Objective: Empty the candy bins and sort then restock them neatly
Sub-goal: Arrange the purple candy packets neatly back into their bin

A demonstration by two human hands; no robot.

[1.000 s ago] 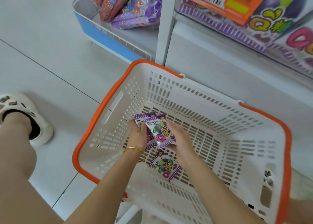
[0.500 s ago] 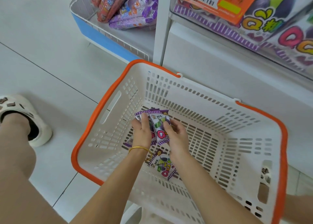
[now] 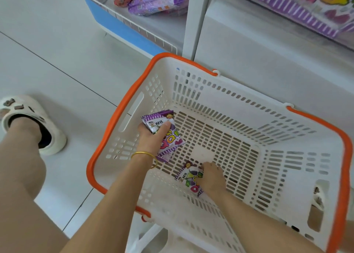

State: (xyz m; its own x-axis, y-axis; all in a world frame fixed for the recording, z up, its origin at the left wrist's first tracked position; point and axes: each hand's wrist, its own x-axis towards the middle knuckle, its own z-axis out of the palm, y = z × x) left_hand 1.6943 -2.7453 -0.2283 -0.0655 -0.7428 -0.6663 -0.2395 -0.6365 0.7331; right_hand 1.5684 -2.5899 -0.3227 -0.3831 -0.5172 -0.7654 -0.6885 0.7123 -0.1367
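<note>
A white slotted basket with an orange rim (image 3: 118,111) stands on the floor below me. Inside it, my left hand (image 3: 151,138), with a gold bangle at the wrist, grips a small stack of purple candy packets (image 3: 168,136) with the thumb across the top one. My right hand (image 3: 212,178) reaches down to the basket floor, its fingers on the edge of a single purple candy packet (image 3: 188,178) that lies flat there. Whether those fingers pinch it is hidden by the hand.
A blue-fronted wire shelf (image 3: 122,29) at the top holds red and purple candy bags (image 3: 153,4). A white shelf post (image 3: 195,23) rises behind the basket. A purple candy display (image 3: 314,13) sits at the upper right. My foot in a white clog (image 3: 32,122) rests on the tiled floor.
My right hand let go of the stack and dropped down to the lone packet on the basket floor. My left hand now holds the stack alone, slightly further left.
</note>
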